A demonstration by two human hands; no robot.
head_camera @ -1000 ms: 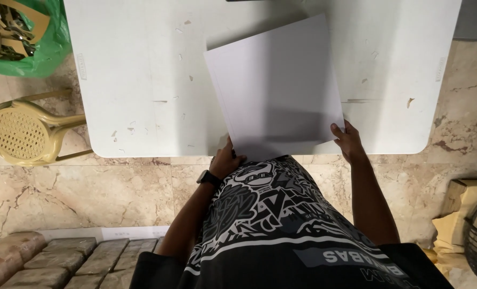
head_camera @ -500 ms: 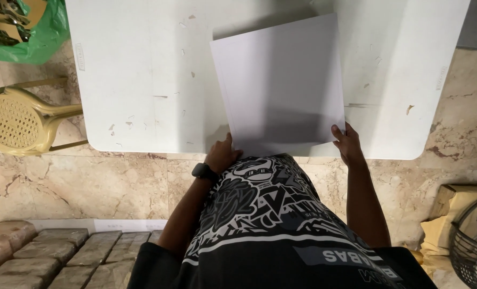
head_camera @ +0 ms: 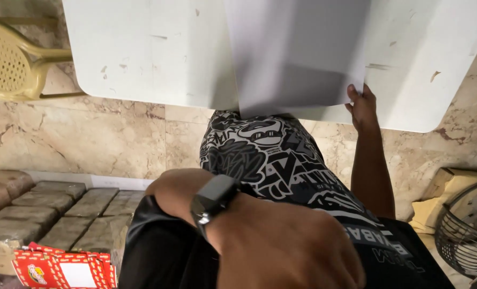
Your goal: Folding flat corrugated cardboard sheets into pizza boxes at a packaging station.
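A large white sheet (head_camera: 297, 48) lies tilted over the near edge of a white table (head_camera: 142, 48), its lower edge hanging past the table over my patterned black shirt. My right hand (head_camera: 362, 107) grips the sheet's lower right corner, thumb on top. My left hand (head_camera: 286, 246) is off the sheet and raised close to the camera, blurred, with a black watch (head_camera: 212, 200) on the wrist. Its fingers are out of sight below the frame edge.
A yellow plastic chair (head_camera: 13, 59) stands left of the table on the marble floor. Brown wrapped blocks (head_camera: 45, 208) and a red packet (head_camera: 61, 267) lie at lower left. A wire fan guard (head_camera: 466, 230) and cardboard (head_camera: 442, 192) sit at lower right.
My left hand let go of the sheet's near edge and rose toward the camera. The view shifted down and closer. My right hand keeps its hold on the corner.
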